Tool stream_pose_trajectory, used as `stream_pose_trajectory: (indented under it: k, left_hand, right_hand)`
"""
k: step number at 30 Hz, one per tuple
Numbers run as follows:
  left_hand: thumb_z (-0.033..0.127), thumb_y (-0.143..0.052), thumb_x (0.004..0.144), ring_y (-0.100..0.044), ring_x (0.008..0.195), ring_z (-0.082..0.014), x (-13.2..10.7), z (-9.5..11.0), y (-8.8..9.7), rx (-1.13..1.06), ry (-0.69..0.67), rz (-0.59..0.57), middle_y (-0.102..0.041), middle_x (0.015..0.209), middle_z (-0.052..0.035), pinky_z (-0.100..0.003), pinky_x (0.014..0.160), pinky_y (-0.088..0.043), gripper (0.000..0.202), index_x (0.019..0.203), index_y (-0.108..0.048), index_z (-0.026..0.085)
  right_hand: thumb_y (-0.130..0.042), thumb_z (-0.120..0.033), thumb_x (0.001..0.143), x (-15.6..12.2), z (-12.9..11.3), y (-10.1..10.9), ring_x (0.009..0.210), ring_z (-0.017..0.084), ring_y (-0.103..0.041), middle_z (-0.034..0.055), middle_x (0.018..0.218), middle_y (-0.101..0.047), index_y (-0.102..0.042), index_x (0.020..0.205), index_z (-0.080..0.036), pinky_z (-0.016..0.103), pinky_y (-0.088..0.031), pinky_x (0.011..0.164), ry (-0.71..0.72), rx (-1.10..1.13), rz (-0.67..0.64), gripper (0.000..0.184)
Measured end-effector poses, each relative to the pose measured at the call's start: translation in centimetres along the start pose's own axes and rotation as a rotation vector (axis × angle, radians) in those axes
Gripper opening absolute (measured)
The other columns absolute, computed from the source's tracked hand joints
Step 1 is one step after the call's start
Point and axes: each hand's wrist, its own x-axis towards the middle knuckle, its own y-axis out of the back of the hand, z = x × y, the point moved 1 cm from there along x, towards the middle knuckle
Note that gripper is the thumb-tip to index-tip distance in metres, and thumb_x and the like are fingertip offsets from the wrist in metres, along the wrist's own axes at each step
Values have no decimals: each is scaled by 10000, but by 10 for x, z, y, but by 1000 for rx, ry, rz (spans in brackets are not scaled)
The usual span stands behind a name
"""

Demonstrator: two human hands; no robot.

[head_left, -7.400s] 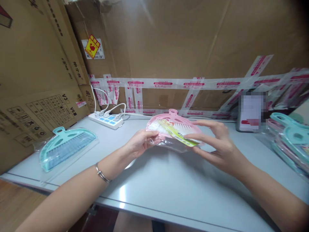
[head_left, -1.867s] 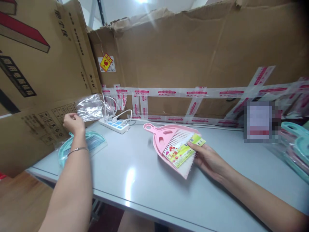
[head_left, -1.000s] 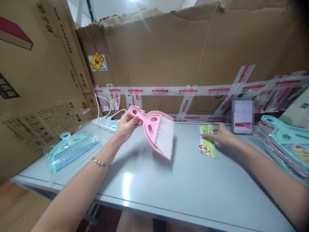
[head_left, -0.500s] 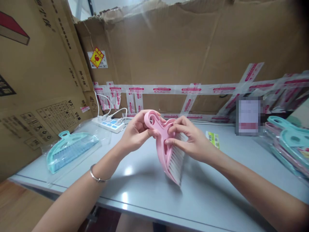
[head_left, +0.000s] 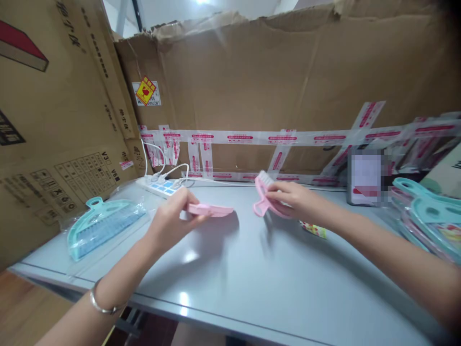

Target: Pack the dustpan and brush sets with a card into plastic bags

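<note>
My left hand (head_left: 176, 216) grips a pink dustpan (head_left: 216, 210), seen nearly edge-on just above the table. In my right hand (head_left: 288, 199) is a small pink brush (head_left: 262, 205) with white bristles, its looped handle hanging down toward me and the bristles pointing up and away. The two pink pieces are apart, with a gap between them. A yellow-green printed card (head_left: 314, 230) lies on the table beneath my right wrist, partly covered by it.
A bagged turquoise dustpan-and-brush set (head_left: 94, 221) lies at the left. Several more sets (head_left: 432, 206) are stacked at the right, beside an upright phone-like device (head_left: 365, 175). A power strip (head_left: 160, 185) with plugged cables sits at the back against large cardboard (head_left: 234, 86).
The pink brush has come away from the dustpan. My left hand has moved left and lower with the dustpan; my right hand has turned the brush, bristles now upward.
</note>
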Motion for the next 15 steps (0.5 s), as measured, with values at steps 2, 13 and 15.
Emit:
stream_pose_trajectory:
  k: [2,13,15]
  left_hand:
    - [218,-569,840,-551,619,-104,-16,0,-5,177,-93,-92,-539,692,13,-199,527,-418,126,763,-476,183]
    - [705,-447,761,-621,695,-188,-30,-1,-27,483,-118,-560,-641,931,-97,-252,506,-442,562,864,-548,162]
    - [663,-411,812,-650,786,-213,-27,-1,-22,503,-141,-406,-642,1051,-141,-260,547,-470,529,897,-558,162]
  right_hand:
    - [-448,-126,856,3,4,-16,729,178,-545,85,910,-628,-655,850,-197,304,-387,661,13,-33,-167,219]
    - [-429,-329,874,-62,48,0,991,242,-594,127,1082,-647,-633,1062,-199,386,-442,857,-357,129,38,306]
    - [-502,-402,823,-112,68,31,873,262,-607,148,972,-662,-653,911,-193,413,-446,776,-652,-27,203,272]
